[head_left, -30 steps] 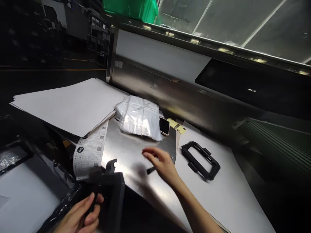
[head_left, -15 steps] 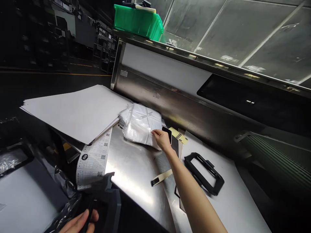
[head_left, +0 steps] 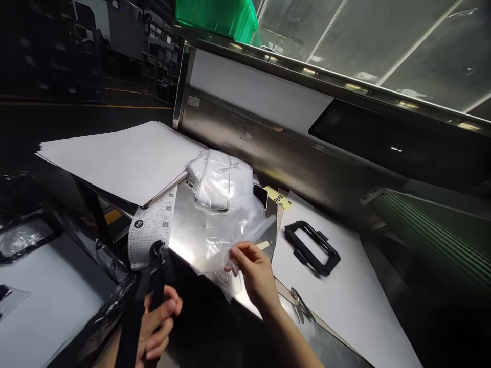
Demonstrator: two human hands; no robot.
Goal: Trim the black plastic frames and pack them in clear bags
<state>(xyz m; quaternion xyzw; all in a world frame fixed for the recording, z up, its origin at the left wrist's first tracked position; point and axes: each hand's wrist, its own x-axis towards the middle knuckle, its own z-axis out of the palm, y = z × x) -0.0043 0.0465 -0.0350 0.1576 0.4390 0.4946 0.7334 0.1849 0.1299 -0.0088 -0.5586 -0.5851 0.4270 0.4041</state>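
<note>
My right hand pinches the edge of a clear plastic bag between thumb and fingers. The bag stretches back over the metal bench to a tied stack of clear bags; whether it still touches the stack I cannot tell. At the lower left, my left hand is closed around a black plastic part, which stands tilted and hides some of the fingers. A similar black plastic frame lies on a white sheet to the right.
White sheets lie left of the stack, above a printed label sheet. Nippers, a pale-handled tool and a yellow card lie on the bench. A lined box stands lower left. A green bin sits above.
My right hand has drawn a clear bag from the stack toward me. My left hand has risen and moved right with the black plastic part.
</note>
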